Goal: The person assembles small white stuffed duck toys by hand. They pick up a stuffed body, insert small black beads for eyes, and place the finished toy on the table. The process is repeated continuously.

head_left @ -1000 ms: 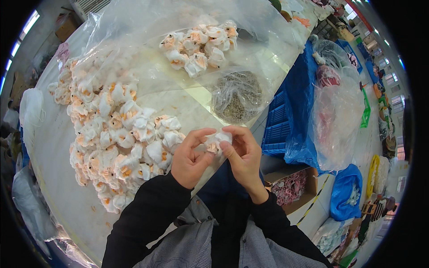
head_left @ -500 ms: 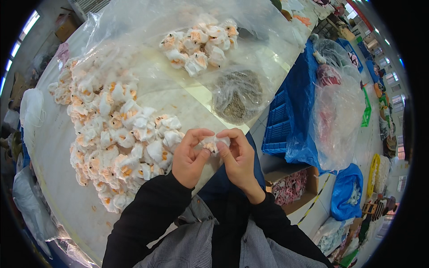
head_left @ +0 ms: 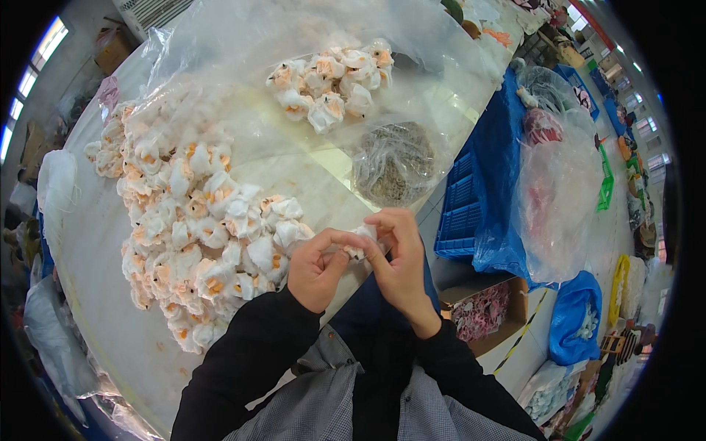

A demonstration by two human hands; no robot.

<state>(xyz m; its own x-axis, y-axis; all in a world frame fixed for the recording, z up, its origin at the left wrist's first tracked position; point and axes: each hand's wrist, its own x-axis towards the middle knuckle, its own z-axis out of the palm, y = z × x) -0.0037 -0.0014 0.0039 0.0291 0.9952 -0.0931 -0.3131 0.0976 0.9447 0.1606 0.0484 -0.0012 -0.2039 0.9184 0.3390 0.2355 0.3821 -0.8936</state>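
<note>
- Left hand [head_left: 315, 278] and right hand [head_left: 403, 275] pinch, fingers nearly together, a small soft white-and-peach piece [head_left: 354, 253] between them.
- At nine to ten o'clock, a heap of similar pieces [head_left: 198, 235] covers the pale surface [head_left: 92, 257].
- At twelve, a smaller cluster [head_left: 327, 79] lies.
- At two sits a blue plastic crate [head_left: 457, 209].

blu crate [head_left: 457, 209] | cdbd box [head_left: 509, 328] w/ pink pcs [head_left: 479, 312] | blu bag [head_left: 568, 343] on flr [head_left: 539, 332]

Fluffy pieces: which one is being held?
The fluffy piece pinched between the left hand and right hand; the others lie in the large heap or small heap.
</note>
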